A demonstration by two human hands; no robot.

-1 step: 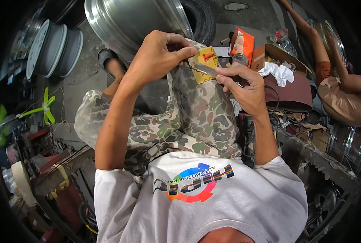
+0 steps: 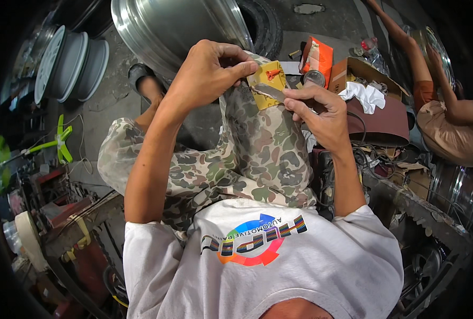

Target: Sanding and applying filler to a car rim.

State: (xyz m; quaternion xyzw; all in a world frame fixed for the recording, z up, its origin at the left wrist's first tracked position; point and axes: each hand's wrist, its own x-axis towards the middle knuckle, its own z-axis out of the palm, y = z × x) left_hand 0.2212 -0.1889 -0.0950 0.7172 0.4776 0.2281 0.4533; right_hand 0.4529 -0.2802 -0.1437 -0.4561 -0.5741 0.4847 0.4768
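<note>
Over my camouflage-clad thigh lies a small yellow sheet [image 2: 269, 101] that looks like sandpaper backing, with dark print on it. My left hand [image 2: 218, 66] pinches its left edge between thumb and fingers. A blob of orange-red paste [image 2: 273, 74] sits on the upper part of the sheet. In my right hand [image 2: 321, 109], thumb and fingers grip a flat, thin metal scraper [image 2: 271, 91]. Its blade lies across the sheet just below the orange paste, with greyish smears along it. The scraper's far end is hidden in my right hand.
A large shiny wheel rim [image 2: 178, 32] stands ahead, with a black tyre [image 2: 263, 29] behind it. To the right are an open can [image 2: 314, 78], an orange packet [image 2: 321, 53], a cardboard box [image 2: 377, 72] and crumpled white paper [image 2: 365, 97]. Another person's arm [image 2: 401, 37] works at far right.
</note>
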